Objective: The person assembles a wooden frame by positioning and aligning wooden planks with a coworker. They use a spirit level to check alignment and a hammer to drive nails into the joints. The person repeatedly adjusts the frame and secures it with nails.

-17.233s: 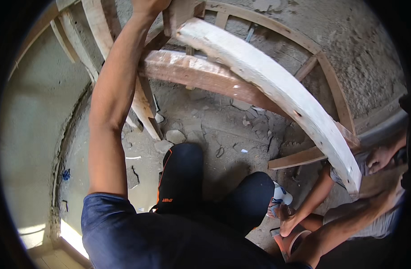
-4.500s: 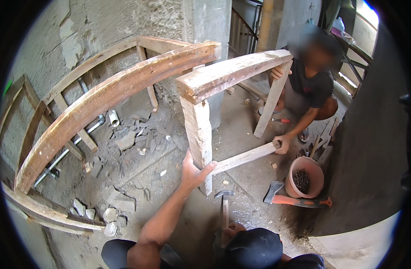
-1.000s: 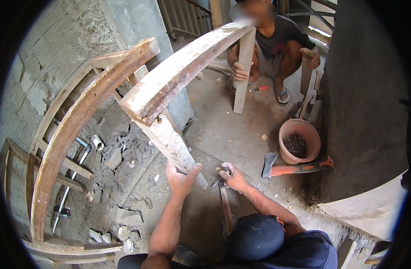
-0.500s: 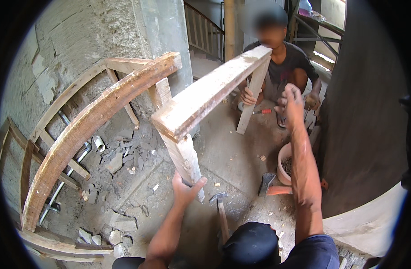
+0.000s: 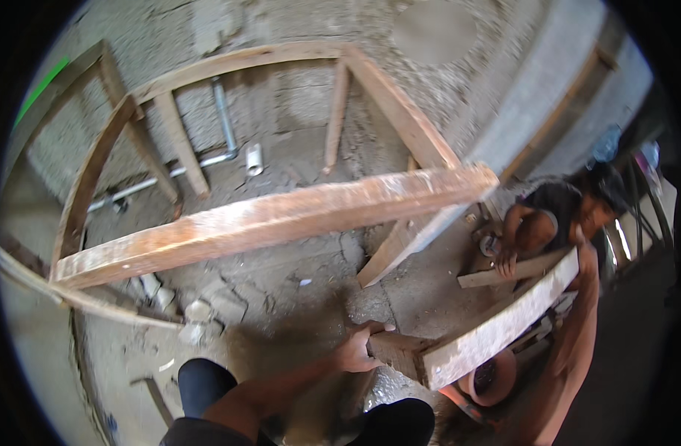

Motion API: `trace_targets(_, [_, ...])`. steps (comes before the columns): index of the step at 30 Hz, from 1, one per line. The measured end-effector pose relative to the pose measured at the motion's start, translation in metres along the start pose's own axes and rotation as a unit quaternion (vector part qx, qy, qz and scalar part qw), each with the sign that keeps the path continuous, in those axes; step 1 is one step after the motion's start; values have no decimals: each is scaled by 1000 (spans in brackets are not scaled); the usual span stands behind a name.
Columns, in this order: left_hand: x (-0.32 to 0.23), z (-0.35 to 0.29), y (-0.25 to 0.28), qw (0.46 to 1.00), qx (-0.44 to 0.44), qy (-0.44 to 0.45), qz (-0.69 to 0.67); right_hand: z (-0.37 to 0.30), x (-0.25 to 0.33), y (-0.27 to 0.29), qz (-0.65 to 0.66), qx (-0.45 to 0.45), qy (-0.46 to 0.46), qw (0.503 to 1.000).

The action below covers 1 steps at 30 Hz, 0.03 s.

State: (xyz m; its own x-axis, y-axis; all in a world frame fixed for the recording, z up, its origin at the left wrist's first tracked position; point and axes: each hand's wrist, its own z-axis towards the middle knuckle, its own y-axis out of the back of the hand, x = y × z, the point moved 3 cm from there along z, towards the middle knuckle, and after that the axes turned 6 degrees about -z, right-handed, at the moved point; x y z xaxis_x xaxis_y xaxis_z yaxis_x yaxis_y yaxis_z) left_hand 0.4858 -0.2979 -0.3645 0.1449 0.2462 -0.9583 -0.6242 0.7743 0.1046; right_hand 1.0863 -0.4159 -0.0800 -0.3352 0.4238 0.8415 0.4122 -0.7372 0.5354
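Note:
A small three-piece wooden frame [image 5: 507, 323], with one long pale beam and a short leg at each end, is held tilted low on the right. My left hand [image 5: 359, 348] is closed round its near leg. At the beam's far end my right hand [image 5: 587, 259] grips the edge, its fingers partly hidden behind the wood. A crouching co-worker's hand [image 5: 506, 260] touches the far leg. Left of it stands a larger frame with a thick curved beam [image 5: 281, 219], which neither of my hands touches.
A bucket [image 5: 510, 380] and a tool with an orange handle [image 5: 463, 404] lie below the small frame. A hammer [image 5: 156, 398] rests on the floor near my left knee. Rubble [image 5: 214, 305], white pipe [image 5: 166, 175] and a loose pipe piece [image 5: 255, 159] lie behind the curved beam.
My view has swung left. My right hand, raised apart from the wood before, now holds the beam's far end. The small frame has come down lower, still in my left hand.

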Motion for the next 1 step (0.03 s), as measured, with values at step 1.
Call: trace_targets(1, [-3,-6,-2,1000,-8,14,-2,19,-21,4,-42,6,22,999])
